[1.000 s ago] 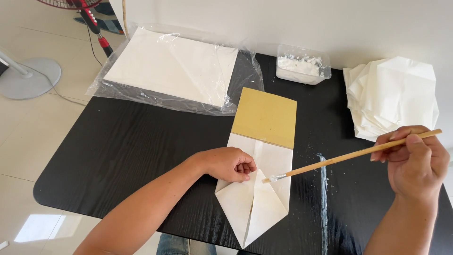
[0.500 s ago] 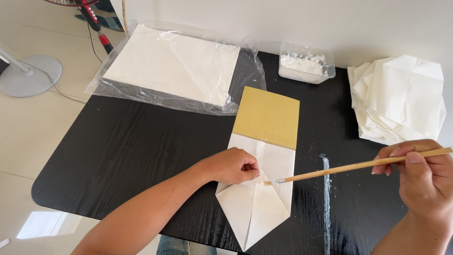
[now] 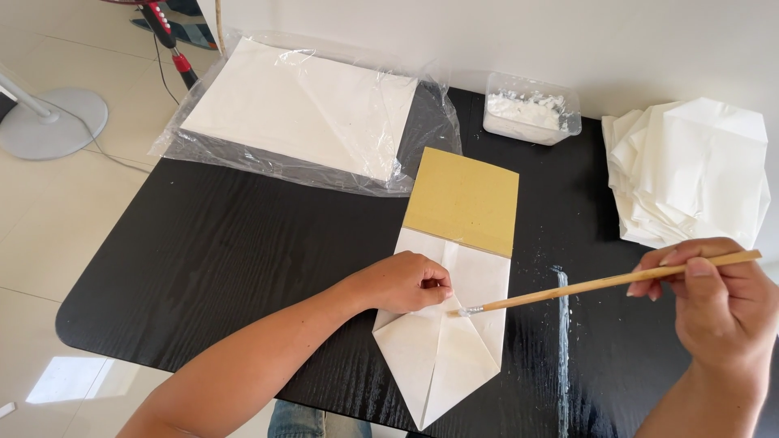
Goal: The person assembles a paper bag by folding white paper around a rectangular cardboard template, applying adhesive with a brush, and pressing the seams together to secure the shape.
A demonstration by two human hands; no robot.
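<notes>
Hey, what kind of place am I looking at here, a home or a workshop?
Probably a home room used for paper craft: a black table on a tiled floor, a fan base beside it, a paste tub and folded paper stack by the wall.

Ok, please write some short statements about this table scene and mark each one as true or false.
1. The right hand holds a thin wooden brush. True.
2. The brush tip rests inside the plastic tub. False: the tip is over the folded white paper, near the left hand.
3. The left hand presses on the folded white paper. True.
4. The yellow-brown card lies on the floor. False: it lies on the black table, partly under the folded paper.
5. A stack of white sheets sits on clear plastic wrap. True.
</notes>
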